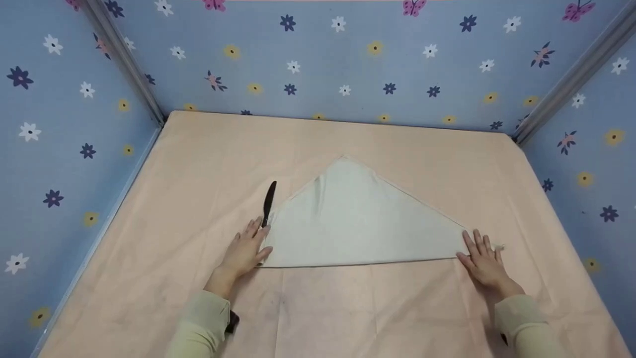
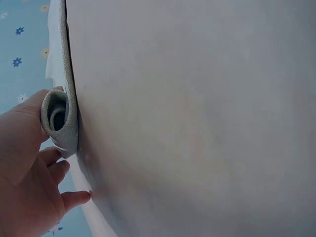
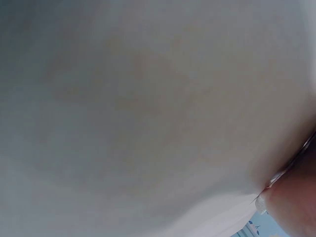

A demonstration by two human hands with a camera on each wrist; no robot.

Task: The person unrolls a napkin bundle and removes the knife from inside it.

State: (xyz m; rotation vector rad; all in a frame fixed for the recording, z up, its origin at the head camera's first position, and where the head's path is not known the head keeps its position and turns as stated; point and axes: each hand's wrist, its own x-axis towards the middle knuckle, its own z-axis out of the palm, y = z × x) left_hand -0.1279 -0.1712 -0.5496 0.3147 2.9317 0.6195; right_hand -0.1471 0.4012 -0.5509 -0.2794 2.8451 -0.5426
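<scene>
A pale greenish-white cloth lies folded in a triangle, its peak pointing away and its long straight edge toward me. My left hand rests at its left corner, fingers extended and thumb on the cloth's edge. In the left wrist view, a rolled end of the cloth shows between thumb and fingers. A black knife lies just left of the cloth, blade pointing away, its lower end partly covered by the left fingertips. My right hand lies on the right corner with straight, slightly spread fingers; the right wrist view shows little of it.
A peach tablecloth with creases covers the table. Blue flowered panels stand along the back and both sides, with metal posts at the back corners. A thin end of cloth sticks out beyond the right fingers.
</scene>
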